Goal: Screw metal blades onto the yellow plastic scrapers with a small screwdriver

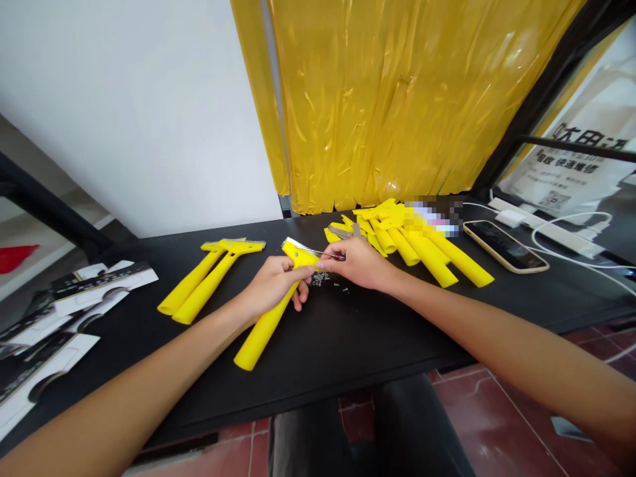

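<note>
Centre of the frame: your left hand [275,281] is closed around the yellow scraper [269,324], gripping it just below the head, its handle slanting toward the lower left. Your right hand [365,262], slightly right of centre, pinches a thin tool [340,257], its shaft lying toward the scraper's head. Your two hands are close together; whether their fingertips touch, one cannot tell. Beneath them, small screws [320,279] lie scattered on the black table [348,344]. Left of centre, two spare scrapers [209,281] rest side by side. Right of centre, a pile of yellow handles [422,255] lies near a phone [504,246]. Far left: printed cards [104,291], overlapping.
</note>
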The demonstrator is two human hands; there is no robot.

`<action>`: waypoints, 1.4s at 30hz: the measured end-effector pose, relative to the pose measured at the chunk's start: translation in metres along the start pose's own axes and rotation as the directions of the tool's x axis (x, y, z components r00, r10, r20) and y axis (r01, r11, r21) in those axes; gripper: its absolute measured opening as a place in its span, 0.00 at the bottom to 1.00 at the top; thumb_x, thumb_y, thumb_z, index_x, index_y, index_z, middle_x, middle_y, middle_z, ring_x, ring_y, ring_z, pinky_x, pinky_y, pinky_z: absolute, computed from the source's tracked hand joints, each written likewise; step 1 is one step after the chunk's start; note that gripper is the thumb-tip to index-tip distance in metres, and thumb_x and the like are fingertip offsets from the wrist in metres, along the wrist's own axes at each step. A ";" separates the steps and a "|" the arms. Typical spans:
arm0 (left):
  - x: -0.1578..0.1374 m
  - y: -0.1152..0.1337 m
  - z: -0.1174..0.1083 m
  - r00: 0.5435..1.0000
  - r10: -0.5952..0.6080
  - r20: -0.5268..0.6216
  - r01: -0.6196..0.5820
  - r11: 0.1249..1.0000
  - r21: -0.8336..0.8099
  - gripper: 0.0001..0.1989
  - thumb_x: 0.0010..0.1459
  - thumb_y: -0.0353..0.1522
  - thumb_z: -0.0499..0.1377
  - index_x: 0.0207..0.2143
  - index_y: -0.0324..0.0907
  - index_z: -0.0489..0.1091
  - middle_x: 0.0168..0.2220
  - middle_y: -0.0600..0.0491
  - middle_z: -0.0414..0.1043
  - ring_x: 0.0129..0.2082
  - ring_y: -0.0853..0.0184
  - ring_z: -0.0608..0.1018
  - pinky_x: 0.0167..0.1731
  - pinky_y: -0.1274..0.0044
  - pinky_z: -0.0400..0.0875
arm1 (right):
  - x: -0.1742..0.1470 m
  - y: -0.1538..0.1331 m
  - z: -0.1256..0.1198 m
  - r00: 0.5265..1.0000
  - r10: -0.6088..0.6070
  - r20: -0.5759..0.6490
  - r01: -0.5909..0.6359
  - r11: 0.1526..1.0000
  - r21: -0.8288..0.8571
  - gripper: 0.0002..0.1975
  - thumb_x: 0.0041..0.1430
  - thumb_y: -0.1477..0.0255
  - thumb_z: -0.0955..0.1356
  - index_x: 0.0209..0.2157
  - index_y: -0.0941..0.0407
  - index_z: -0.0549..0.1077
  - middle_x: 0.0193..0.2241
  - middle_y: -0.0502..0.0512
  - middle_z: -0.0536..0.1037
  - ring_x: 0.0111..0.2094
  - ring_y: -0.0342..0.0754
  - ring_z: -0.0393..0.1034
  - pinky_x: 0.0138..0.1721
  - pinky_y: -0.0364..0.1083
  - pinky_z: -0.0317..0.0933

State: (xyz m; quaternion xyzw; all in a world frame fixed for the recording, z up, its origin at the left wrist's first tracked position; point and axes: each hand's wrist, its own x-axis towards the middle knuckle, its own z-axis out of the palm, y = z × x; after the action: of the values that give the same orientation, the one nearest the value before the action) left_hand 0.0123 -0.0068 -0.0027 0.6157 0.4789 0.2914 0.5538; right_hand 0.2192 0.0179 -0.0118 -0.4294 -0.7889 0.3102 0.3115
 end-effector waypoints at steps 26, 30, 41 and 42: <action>0.006 -0.004 -0.009 0.998 -0.049 0.034 0.056 0.967 -0.247 0.14 0.61 0.40 0.59 0.26 0.41 0.66 0.13 0.57 0.62 0.10 0.74 0.63 0.13 0.81 0.51 | -0.014 -0.032 -0.033 0.897 -0.170 -0.409 0.184 0.983 -0.004 0.09 0.64 0.63 0.67 0.38 0.53 0.65 0.24 0.47 0.70 0.25 0.42 0.63 0.29 0.44 0.58; 0.005 -0.003 -0.007 0.998 -0.055 0.022 0.059 0.967 -0.247 0.14 0.61 0.39 0.60 0.26 0.41 0.66 0.13 0.57 0.63 0.10 0.74 0.63 0.12 0.81 0.51 | -0.015 -0.034 -0.034 0.880 -0.219 -0.420 0.230 0.973 -0.025 0.13 0.58 0.60 0.71 0.33 0.54 0.69 0.25 0.48 0.72 0.23 0.41 0.62 0.26 0.43 0.56; 0.003 0.002 -0.004 0.996 -0.086 0.009 0.086 0.976 -0.200 0.14 0.60 0.39 0.60 0.26 0.41 0.66 0.12 0.57 0.63 0.10 0.73 0.64 0.13 0.81 0.52 | -0.017 -0.031 -0.034 0.884 -0.286 -0.370 0.268 0.958 -0.101 0.12 0.63 0.60 0.69 0.33 0.55 0.72 0.25 0.48 0.73 0.23 0.40 0.63 0.25 0.41 0.56; 0.003 0.002 -0.004 0.996 -0.087 0.008 0.087 0.976 -0.200 0.14 0.60 0.39 0.60 0.26 0.41 0.66 0.12 0.57 0.63 0.10 0.73 0.64 0.13 0.81 0.52 | -0.016 -0.030 -0.034 0.884 -0.289 -0.366 0.269 0.957 -0.105 0.13 0.63 0.60 0.69 0.33 0.55 0.72 0.25 0.48 0.73 0.23 0.39 0.62 0.25 0.41 0.56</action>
State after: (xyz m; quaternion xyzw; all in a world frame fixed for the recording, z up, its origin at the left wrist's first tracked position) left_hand 0.0108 -0.0020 -0.0004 0.5354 0.4738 0.3137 0.6248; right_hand 0.2371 -0.0018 0.0278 -0.3711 -0.7752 0.1531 0.4877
